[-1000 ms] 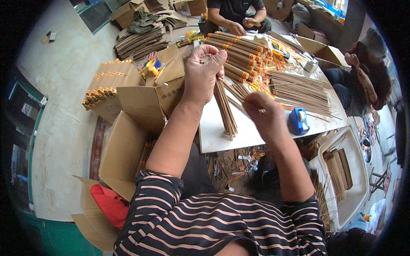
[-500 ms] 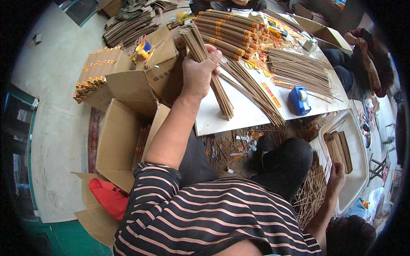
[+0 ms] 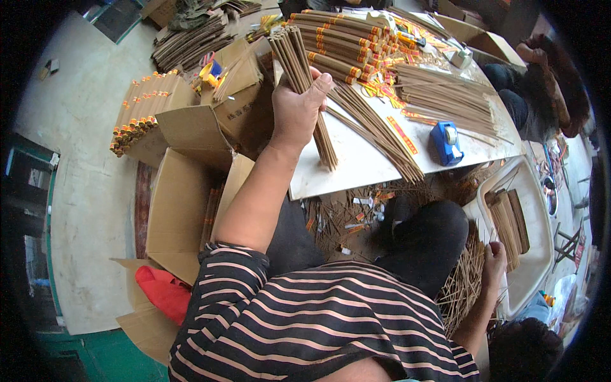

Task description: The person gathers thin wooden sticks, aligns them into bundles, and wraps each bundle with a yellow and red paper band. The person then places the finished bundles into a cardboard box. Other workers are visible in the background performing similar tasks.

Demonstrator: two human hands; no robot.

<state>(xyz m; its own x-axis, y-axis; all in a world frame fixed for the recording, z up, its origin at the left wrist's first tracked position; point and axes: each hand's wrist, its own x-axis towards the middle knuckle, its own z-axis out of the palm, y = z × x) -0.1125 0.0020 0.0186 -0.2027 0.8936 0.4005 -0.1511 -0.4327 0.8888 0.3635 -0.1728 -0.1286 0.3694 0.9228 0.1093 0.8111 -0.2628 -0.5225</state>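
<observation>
Upper centre of the frame: bundle (image 3: 304, 83) of thin brown sticks, gripped about midway along its length, upper ends fanning up toward the top edge, lower ends slanting down and right onto the white board (image 3: 356, 172). Left hand (image 3: 298, 113) wrapped around that bundle, fingers curled tight over the right side, thumb on the left, closed firmly with sticks jutting out above and below the fist. Lower right: right hand (image 3: 494, 264) down low beside the dark trouser knee (image 3: 429, 235), resting at a heap of loose sticks (image 3: 463, 290) on the floor, fingers bent in among them; whether actually clasping any, cannot tell. Well apart from the bundle, nearly the whole frame between the two hands. Just right of the bundle on the board: more loose sticks (image 3: 375, 130) lying diagonally, touching or nearly touching the held ones at their lower ends. Farther right: blue tape dispenser (image 3: 445, 141) near the board's edge. Upper centre and right: wrapped rolls (image 3: 337, 38) with orange bands, stacked side by side, and a spread pile of bare sticks (image 3: 445, 95). Left of the gripping hand: open cardboard boxes (image 3: 184, 191), one at upper left filled with orange-tipped packs (image 3: 143, 108). Right edge: white tub (image 3: 541, 254) holding a short stack of sticks. Far upper right: another person's arm (image 3: 541, 63) at the board.
</observation>
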